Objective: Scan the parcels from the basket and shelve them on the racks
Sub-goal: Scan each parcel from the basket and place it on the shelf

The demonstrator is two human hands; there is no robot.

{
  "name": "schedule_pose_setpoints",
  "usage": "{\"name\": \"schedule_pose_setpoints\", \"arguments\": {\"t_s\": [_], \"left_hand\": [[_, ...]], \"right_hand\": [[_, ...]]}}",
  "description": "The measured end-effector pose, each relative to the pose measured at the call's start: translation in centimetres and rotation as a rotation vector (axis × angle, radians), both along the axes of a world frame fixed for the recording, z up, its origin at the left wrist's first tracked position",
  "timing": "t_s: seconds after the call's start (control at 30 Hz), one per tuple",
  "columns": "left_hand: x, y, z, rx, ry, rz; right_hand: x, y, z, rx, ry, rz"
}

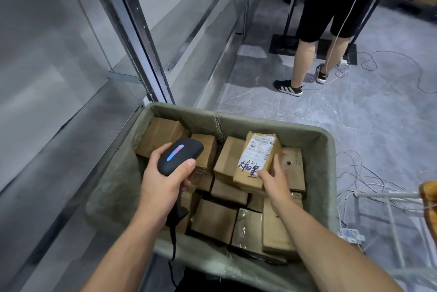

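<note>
Your left hand, grip clamped round a black scanner; your right hand, grip clamped on a labelled parcel tilted above the other boxes in the green basket, beside the racks.

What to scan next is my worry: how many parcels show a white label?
1: the parcel that the right hand grips, tilted up in the right half of the basket. The other boxes show bare cardboard or tape; their hidden faces may carry labels.
</note>
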State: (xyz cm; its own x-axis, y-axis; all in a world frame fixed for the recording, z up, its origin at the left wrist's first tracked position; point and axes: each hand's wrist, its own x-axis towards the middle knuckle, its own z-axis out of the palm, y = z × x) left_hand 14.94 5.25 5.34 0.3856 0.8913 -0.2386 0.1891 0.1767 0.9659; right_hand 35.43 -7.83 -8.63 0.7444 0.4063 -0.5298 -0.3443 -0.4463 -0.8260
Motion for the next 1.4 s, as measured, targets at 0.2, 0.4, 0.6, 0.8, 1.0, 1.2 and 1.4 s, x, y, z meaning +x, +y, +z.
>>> {"name": "schedule_pose_setpoints", "arguments": {"t_s": [0.2, 0.4, 0.6, 0.8, 1.0, 1.2, 1.4], "left_hand": [[0.0, -0.5, 0.0, 0.028, 0.043, -0.004], [-0.7, -0.9, -0.3, 0.029, 0.062, 0.020], [-1.5, -1.3, -0.3, 0.020, 0.057, 0.048], [-2.7, -1.8, -0.5, 0.019, 0.062, 0.050], [-4.3, -1.8, 0.0, 0.062, 0.049, 0.005], [-7.0, -1.9, 1.7, 0.115, -0.023, -0.035], [-11.5, -2.9, 4.1, 0.172, -0.073, -0.059]], "right_hand": [[0.2, 0.3, -0.5, -0.004, 0.082, 0.034], [0.5, 1.5, -0.6, -0.023, 0.076, 0.041], [0.4, 1.7, -0.4, 0.097, 0.160, -0.018], [-0.8, 1.2, 0.3, 0.145, 0.122, -0.002], [-2.0, 0.3, 2.0, 0.154, 0.047, 0.054], [-4.3, 0.3, 5.1, 0.176, -0.080, 0.183], [-8.5, 0.0, 9.0, 0.149, -0.307, 0.351]]}}
